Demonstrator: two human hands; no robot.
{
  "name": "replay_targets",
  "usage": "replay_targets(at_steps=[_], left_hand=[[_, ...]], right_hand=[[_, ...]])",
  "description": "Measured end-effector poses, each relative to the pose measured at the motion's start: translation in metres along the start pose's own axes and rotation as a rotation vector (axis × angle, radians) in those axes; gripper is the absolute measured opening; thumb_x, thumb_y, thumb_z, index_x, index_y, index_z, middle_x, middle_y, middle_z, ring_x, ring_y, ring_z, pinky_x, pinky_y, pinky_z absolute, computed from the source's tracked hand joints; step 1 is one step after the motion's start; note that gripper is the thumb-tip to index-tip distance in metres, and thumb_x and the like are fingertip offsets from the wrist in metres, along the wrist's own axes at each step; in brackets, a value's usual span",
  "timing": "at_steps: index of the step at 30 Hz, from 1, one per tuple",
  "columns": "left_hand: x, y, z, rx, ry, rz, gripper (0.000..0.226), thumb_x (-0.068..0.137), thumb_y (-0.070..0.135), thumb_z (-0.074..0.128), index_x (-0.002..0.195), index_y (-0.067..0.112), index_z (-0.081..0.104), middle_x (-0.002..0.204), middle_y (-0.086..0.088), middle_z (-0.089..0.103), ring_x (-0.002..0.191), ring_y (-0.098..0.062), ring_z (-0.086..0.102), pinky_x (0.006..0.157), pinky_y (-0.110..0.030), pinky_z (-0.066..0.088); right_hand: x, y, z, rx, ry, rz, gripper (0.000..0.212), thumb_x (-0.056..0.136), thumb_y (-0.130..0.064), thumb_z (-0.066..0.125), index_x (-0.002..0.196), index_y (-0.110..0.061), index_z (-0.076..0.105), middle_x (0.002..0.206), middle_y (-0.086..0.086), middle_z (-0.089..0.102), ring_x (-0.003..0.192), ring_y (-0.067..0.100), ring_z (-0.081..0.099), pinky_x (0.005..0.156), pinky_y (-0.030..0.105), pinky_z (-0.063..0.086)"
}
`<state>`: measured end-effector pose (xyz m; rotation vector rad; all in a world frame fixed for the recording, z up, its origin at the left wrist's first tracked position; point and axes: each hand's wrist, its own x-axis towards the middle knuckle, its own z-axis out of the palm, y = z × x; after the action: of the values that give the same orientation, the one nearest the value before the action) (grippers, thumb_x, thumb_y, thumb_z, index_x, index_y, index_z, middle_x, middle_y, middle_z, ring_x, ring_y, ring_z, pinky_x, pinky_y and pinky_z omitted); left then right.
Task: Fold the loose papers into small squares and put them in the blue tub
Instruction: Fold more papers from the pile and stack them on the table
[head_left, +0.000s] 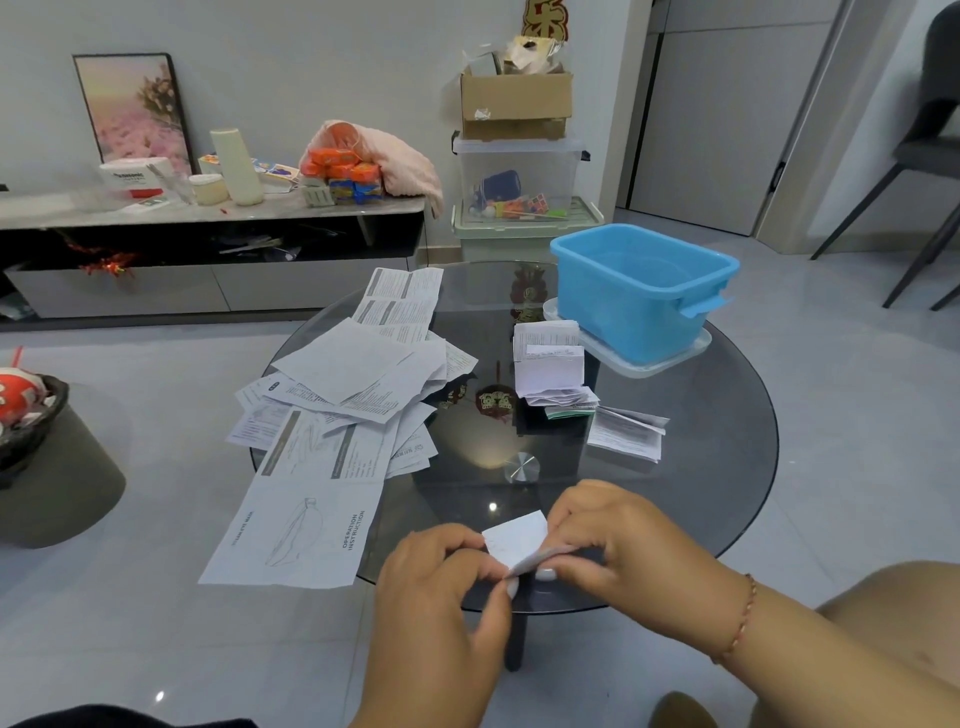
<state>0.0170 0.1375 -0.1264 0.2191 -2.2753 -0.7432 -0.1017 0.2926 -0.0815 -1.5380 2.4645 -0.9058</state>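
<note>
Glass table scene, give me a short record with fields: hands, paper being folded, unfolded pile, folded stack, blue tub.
left hand: pinches small paper
right hand: pinches same paper
small paper: folded small, held above the glass table's near edge
loose papers: unfolded pile, table's left side
folded stack: beside the tub, on table
blue tub: far right, on a clear lid; no paper visible inside
</note>
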Motion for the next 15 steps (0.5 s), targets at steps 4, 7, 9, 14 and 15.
replay_targets(at_steps=[4, 7, 9, 14, 15], left_hand=[[-0.001, 0.004, -0.001, 0.010, -0.022, -0.113, 0.020, 0.072, 0.051, 0.058, 0.062, 0.035, 0.064, 0.094, 0.025, 0.052, 0.101, 0.006, 0.042, 0.078, -0.025, 0.042], [0.001, 0.012, 0.000, 0.030, -0.031, -0.256, 0.021, 0.071, 0.036, 0.077, 0.057, 0.034, 0.063, 0.098, 0.022, 0.051, 0.097, 0.002, 0.039, 0.078, -0.023, 0.032], [0.004, 0.016, 0.001, 0.055, -0.056, -0.334, 0.027, 0.067, 0.029, 0.082, 0.053, 0.034, 0.060, 0.097, 0.023, 0.050, 0.097, -0.002, 0.039, 0.081, -0.026, 0.031], [0.006, 0.018, 0.002, 0.162, -0.077, -0.350, 0.030, 0.062, 0.034, 0.084, 0.049, 0.035, 0.057, 0.090, 0.023, 0.052, 0.090, -0.004, 0.040, 0.082, -0.032, 0.029], [0.007, 0.018, 0.002, 0.182, -0.079, -0.347, 0.032, 0.062, 0.035, 0.083, 0.048, 0.037, 0.055, 0.089, 0.023, 0.051, 0.089, -0.004, 0.040, 0.082, -0.032, 0.030]], right_hand=[[0.003, 0.003, 0.004, 0.015, 0.043, 0.097, 0.028, 0.079, -0.047, 0.065, 0.067, -0.022, 0.069, 0.075, -0.011, 0.058, 0.079, 0.004, 0.049, 0.066, 0.011, 0.036], [0.004, 0.002, 0.004, 0.054, 0.096, 0.215, 0.031, 0.077, -0.040, 0.074, 0.054, -0.032, 0.055, 0.072, -0.013, 0.052, 0.076, 0.002, 0.048, 0.062, 0.013, 0.033], [0.006, -0.001, 0.005, 0.030, 0.107, 0.260, 0.036, 0.075, -0.041, 0.074, 0.052, -0.035, 0.048, 0.073, -0.013, 0.051, 0.073, 0.002, 0.046, 0.061, 0.013, 0.032], [0.008, -0.007, 0.008, -0.014, 0.136, 0.323, 0.033, 0.073, -0.040, 0.075, 0.055, -0.032, 0.050, 0.079, -0.015, 0.047, 0.082, 0.000, 0.043, 0.066, 0.011, 0.031], [0.008, -0.008, 0.008, -0.020, 0.135, 0.329, 0.033, 0.073, -0.040, 0.076, 0.054, -0.031, 0.050, 0.080, -0.015, 0.046, 0.084, -0.001, 0.042, 0.067, 0.011, 0.031]])
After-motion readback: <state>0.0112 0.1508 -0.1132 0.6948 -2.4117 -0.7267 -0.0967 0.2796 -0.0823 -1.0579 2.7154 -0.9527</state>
